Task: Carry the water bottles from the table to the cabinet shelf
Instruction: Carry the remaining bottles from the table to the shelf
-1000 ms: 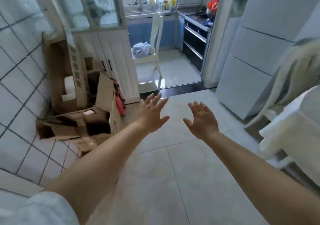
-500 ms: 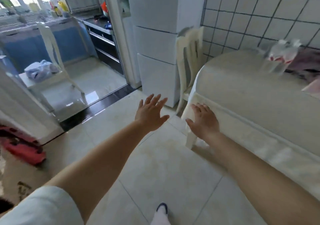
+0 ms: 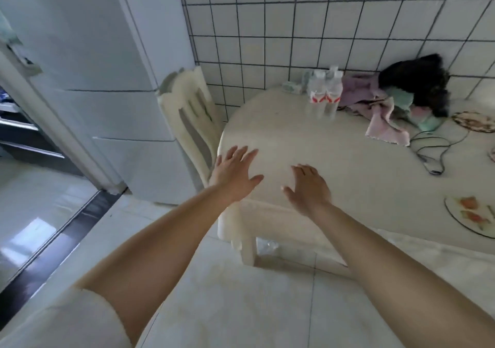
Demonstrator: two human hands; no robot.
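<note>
Water bottles [image 3: 325, 93], clear plastic with red-and-white labels, stand together near the tiled wall at the far edge of the smooth, rounded cream table [image 3: 308, 144], beside crumpled pastel cloths [image 3: 380, 112]. Both the left hand [image 3: 235, 173] and right hand [image 3: 308, 187] hover palm-down over the table's near edge, fingers spread, holding nothing.

Place: home dining area
Walls: white tiled wall [image 3: 294, 26]
Furniture: cream table [image 3: 308, 139], matching chair [image 3: 192, 117], white refrigerator [image 3: 101, 66]
Clutter: crumpled cloths [image 3: 380, 106], patterned plates [image 3: 474, 121]
</note>
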